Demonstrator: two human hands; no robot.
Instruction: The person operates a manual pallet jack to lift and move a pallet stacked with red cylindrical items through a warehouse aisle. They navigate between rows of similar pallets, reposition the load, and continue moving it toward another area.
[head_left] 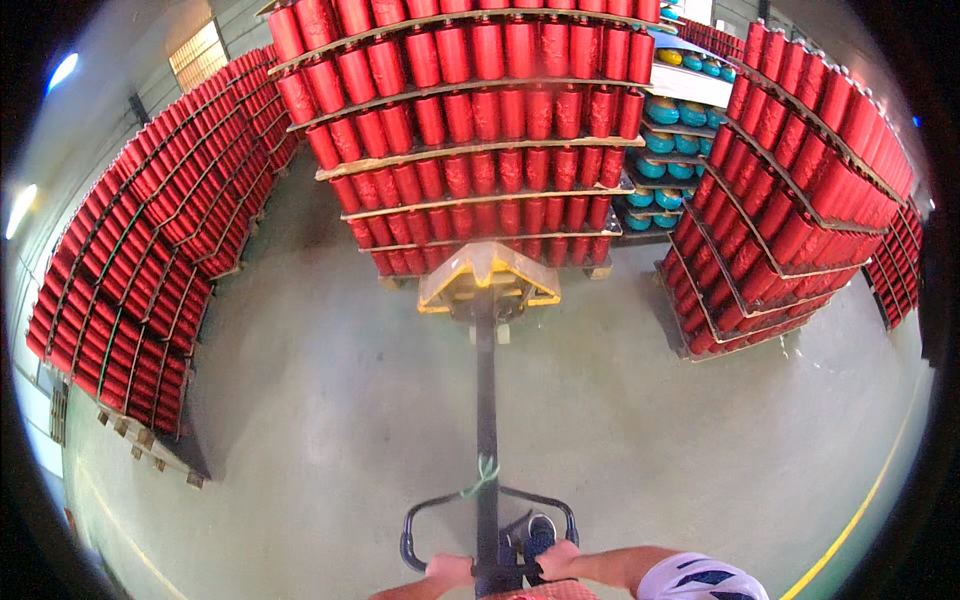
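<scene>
Black looped handle (406,540), both hands (450,570) (557,561) gripping, faces glossy red cylinders (487,55).

My pallet jack (490,268) is yellow, its handle (486,400) black, its string (486,472) pale green. I see red cylinders (458,115), a grey floor (350,400), a yellow line (866,506); my white sleeve (700,580) has dark angular patches.

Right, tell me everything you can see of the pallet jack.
The pallet jack has a scuffed yellow body, apparently metal, in front of the middle stack of red cylinders; whether they touch is unclear, and the forks are hidden. A dark shaft runs back to a black looped handle, gripped by the left hand and right hand. Green string is tied round the shaft near the handle.
</scene>
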